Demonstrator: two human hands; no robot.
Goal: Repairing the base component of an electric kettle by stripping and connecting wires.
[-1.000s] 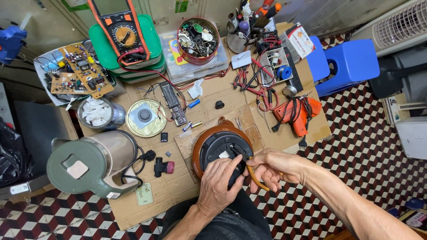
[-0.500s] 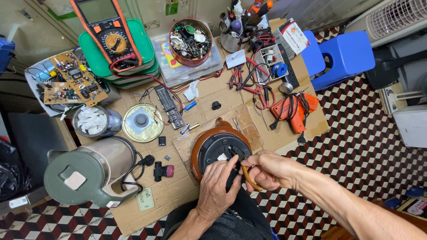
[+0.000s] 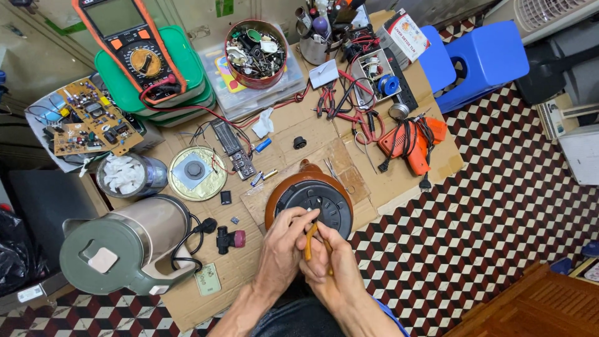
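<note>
A brown kettle [image 3: 298, 182] lies upside down on the cardboard-covered table, its black round underside [image 3: 324, 201] facing up. My left hand [image 3: 281, 250] rests on the near rim of that underside, fingers curled against it. My right hand [image 3: 329, 266] is closed on a small tool with orange handles [image 3: 309, 238], its tip pointing at the black base close to my left fingers. Both hands touch each other at the table's near edge.
A green and steel kettle [image 3: 128, 246] stands at the left. A round metal plate [image 3: 191, 173], a circuit board [image 3: 87, 123], a multimeter [image 3: 134, 43] on green boxes, a red bowl of parts [image 3: 256, 53], pliers [image 3: 337, 103] and an orange tool [image 3: 412, 140] cover the table. A blue stool [image 3: 477, 56] stands at the right.
My right hand has swung in from the right and now sits against my left hand at the kettle's near rim. The view has shifted slightly.
</note>
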